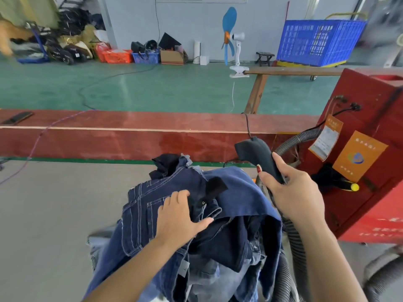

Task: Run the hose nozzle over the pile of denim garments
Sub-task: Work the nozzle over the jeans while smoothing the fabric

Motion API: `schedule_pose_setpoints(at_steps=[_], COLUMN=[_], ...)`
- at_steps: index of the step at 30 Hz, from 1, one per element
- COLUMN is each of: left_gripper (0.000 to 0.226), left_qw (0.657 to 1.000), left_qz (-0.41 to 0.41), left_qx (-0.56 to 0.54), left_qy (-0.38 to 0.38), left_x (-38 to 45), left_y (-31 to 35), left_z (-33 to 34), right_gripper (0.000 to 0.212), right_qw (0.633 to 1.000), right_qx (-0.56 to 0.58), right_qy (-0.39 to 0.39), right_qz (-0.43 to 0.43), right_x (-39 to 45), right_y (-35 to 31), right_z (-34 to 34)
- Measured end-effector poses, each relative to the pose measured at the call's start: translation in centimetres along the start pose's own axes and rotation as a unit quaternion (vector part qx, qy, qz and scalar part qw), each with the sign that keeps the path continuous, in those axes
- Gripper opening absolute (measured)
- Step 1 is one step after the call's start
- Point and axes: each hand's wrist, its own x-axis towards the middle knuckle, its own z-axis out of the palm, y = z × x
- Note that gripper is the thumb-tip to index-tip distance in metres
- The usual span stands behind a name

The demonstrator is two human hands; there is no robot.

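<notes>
Lower centre of the frame: pile of denim garments [196,232], heaped dark and mid-blue jeans with pale topstitching, spilling toward the bottom edge; left hand [181,216] laid flat on top, fingers straight and spread, thumb reaching right, pressing and gripping nothing; probably there to pin the top garment so the cloth cannot lift or bunch under the nozzle. Right of centre: hose nozzle [257,155], black, wedge-shaped head, held up and tilted toward the upper left, clear of the denim, above the pile's far right edge; right hand [292,192] wrapped round its handle, fingers curled, thumb along the near side; a carrying grip, by the look of it, before the head comes down on the cloth, so the pass over the pile seems not yet begun. Grey ribbed hose [292,243] dropping from under that hand along the pile's right side to the bottom edge; a second ribbed length curving at middle right toward the red machine [370,131], likely the nozzle's source, parked close so the hose reaches. On the machine's face: orange card [359,155] with a round blue-green emblem and small characters, too blurred to read; orange-topped paper tag [327,138], print illegible; faint lettering at lower right, also unreadable. Small pale label low in the pile, mark unclear.
</notes>
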Motion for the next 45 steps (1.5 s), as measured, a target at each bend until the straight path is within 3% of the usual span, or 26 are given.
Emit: schedule_pose_setpoints(at_steps=[3, 5, 6, 7, 10, 11, 13, 15, 18, 21, 23, 25, 28, 30, 32, 34, 36, 38, 40, 42, 45], left_gripper=[0.059, 0.029, 0.029, 0.027, 0.015, 0.014, 0.014, 0.020, 0.030, 0.028, 0.014, 0.008, 0.021, 0.046, 0.070, 0.088, 0.084, 0.055, 0.032, 0.029, 0.048], left_qw=[1.000, 0.992, 0.968, 0.920, 0.708, 0.673, 0.654, 0.674, 0.777, 0.892, 0.933, 0.962, 0.974, 0.980, 0.962, 0.940, 0.955, 0.978, 0.976, 0.988, 0.997], left_qz=[0.010, -0.040, -0.094, -0.164, -0.339, -0.381, -0.443, -0.450, -0.409, -0.318, -0.202, -0.102, 0.097, 0.178, 0.176, 0.165, 0.180, 0.192, 0.150, 0.096, 0.031], left_qx=[0.006, -0.123, -0.231, -0.351, -0.613, -0.631, -0.613, -0.581, -0.476, -0.303, -0.219, -0.130, 0.017, 0.082, 0.148, 0.196, 0.128, -0.052, -0.144, -0.102, 0.031], left_qy=[-0.005, 0.016, 0.032, 0.057, 0.091, 0.063, -0.019, -0.072, -0.058, 0.109, 0.202, 0.216, 0.205, 0.044, -0.145, -0.225, -0.199, -0.067, 0.062, 0.057, -0.065], left_x=[1.6, 2.6, 3.1, 3.4, 2.1, 1.2, -0.9, -1.8, -1.7, -1.7, -1.5, -1.2, 0.0, 1.0, 1.7, 1.6, 1.5, 1.8, 2.7, 3.9, 4.0], left_y=[1.6, 3.1, 3.5, 3.7, 2.4, 1.7, 0.2, -0.8, -1.4, -1.6, -1.8, -1.4, 0.4, 2.2, 3.3, 3.6, 3.3, 2.5, 1.6, 0.5, -1.3], left_z=[-0.7, -1.5, -1.6, -1.8, -2.2, -1.9, -0.9, 0.0, 0.3, 0.1, -0.1, 0.0, 1.0, 1.8, 2.7, 3.7, 3.8, 3.0, 2.2, 1.7, 2.5], right_gripper=[0.056, 0.056, 0.055, 0.055, 0.055, 0.055, 0.055, 0.055, 0.055, 0.055, 0.056, 0.056, 0.056, 0.056, 0.056, 0.056, 0.054, 0.053, 0.053, 0.054, 0.054], right_qw=[1.000, 1.000, 1.000, 1.000, 1.000, 1.000, 1.000, 1.000, 1.000, 1.000, 1.000, 1.000, 0.999, 0.999, 0.999, 1.000, 1.000, 1.000, 1.000, 1.000, 1.000], right_qx=[-0.005, -0.004, -0.003, -0.001, 0.001, 0.001, 0.001, 0.002, 0.000, -0.001, -0.003, -0.004, -0.007, -0.007, -0.009, -0.006, -0.003, 0.001, 0.002, -0.001, -0.010], right_qy=[0.000, -0.002, -0.002, -0.002, -0.002, 0.000, 0.002, 0.001, -0.006, -0.014, -0.019, -0.024, -0.032, -0.032, -0.032, -0.029, -0.026, -0.020, -0.015, -0.015, -0.025], right_qz=[0.001, 0.004, 0.006, 0.007, 0.006, 0.007, 0.009, 0.009, 0.004, -0.001, -0.004, -0.006, -0.008, -0.010, -0.010, -0.010, -0.007, -0.005, -0.005, -0.004, -0.001], right_x=[-0.1, -0.1, -0.1, -0.1, -0.1, 0.0, 0.0, 0.0, -0.1, -0.2, -0.2, -0.3, -0.4, -0.3, -0.2, -0.2, -0.1, 0.0, 0.1, 0.1, 0.1], right_y=[-0.1, -0.1, -0.1, -0.1, 0.1, 0.2, 0.3, 0.3, 0.4, 0.3, 0.2, 0.1, -0.1, -0.1, 0.0, 0.1, 0.4, 0.6, 0.8, 1.0, 1.2], right_z=[0.0, 0.0, 0.0, 0.0, -0.1, -0.2, -0.2, -0.3, -0.2, 0.0, 0.1, 0.3, 0.6, 0.6, 0.6, 0.5, 0.3, 0.2, 0.0, 0.0, -0.2])
